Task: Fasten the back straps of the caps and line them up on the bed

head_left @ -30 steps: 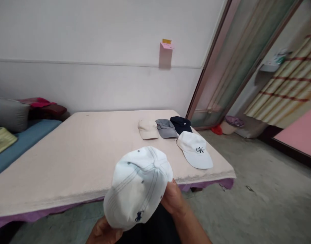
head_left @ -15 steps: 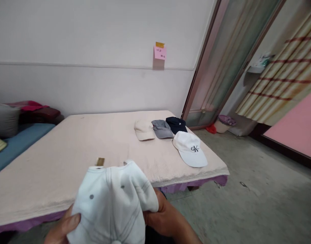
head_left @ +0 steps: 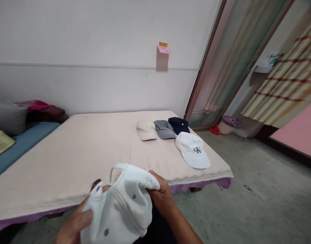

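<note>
Between my hands, in front of the bed's near edge, is a pale white baseball cap (head_left: 127, 203), its back strap and opening turned up and away from me. My left hand (head_left: 77, 218) grips the cap's left side near the strap end, where a small brown tab sticks out. Fingers of my right hand (head_left: 161, 195) are closed on the right edge of the cap. Farther off on the bed lie a beige cap (head_left: 146, 130), a grey cap (head_left: 164, 129), a navy cap (head_left: 179, 125) and a white cap with black letters (head_left: 192, 149).
The bed (head_left: 101, 145) has a pale pink cover and a purple skirt. Cushions (head_left: 11, 117) and a blue mat (head_left: 38, 133) lie at the left. A bin (head_left: 228, 125) stands on the floor beyond the right end. A pink note (head_left: 164, 49) is taped to the wall.
The held cap has tilted and turned, its back opening now showing a loop of strap. My left hand has moved up and right along its edge; my right hand has risen slightly.
</note>
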Motion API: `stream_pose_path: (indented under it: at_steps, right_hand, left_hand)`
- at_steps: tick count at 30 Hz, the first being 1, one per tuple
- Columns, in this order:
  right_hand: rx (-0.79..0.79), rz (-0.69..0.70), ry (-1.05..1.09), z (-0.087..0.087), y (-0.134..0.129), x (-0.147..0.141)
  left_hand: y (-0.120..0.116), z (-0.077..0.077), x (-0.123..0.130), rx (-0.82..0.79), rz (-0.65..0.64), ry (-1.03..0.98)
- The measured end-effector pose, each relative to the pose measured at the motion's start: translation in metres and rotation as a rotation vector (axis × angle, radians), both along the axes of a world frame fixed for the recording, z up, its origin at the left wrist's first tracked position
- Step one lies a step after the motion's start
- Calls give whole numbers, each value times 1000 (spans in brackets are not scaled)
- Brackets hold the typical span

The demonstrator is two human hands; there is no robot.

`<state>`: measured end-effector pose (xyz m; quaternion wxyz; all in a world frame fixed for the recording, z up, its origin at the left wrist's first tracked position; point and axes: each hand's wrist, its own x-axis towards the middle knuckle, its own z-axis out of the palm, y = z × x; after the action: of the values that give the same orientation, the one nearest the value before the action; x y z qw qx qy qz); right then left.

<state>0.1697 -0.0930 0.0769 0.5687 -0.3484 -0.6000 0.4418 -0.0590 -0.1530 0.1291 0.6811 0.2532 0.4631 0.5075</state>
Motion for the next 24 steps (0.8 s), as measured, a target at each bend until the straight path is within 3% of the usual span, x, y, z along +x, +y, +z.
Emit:
stream_pose_path:
  at_steps: [3, 6, 9, 13, 18, 24]
  right_hand:
    - [-31, 9, -78, -9, -3, 10]
    - [-184, 128, -47, -10, -10, 25]
    - [-336, 385, 45, 5, -18, 43]
    - [-417, 604, 107, 29, -23, 54]
    - [-557, 600, 177, 35, -26, 45]
    - [-452, 275, 553, 35, -30, 51]
  left_hand:
    - [10, -6, 9, 3, -72, 197]
    - [20, -2, 13, 247, -225, 320]
    - [25, 3, 14, 409, -373, 407]
    - [22, 5, 22, 368, -553, 421]
    - [18, 11, 34, 292, -611, 318]
    - [17, 15, 32, 161, -413, 100]
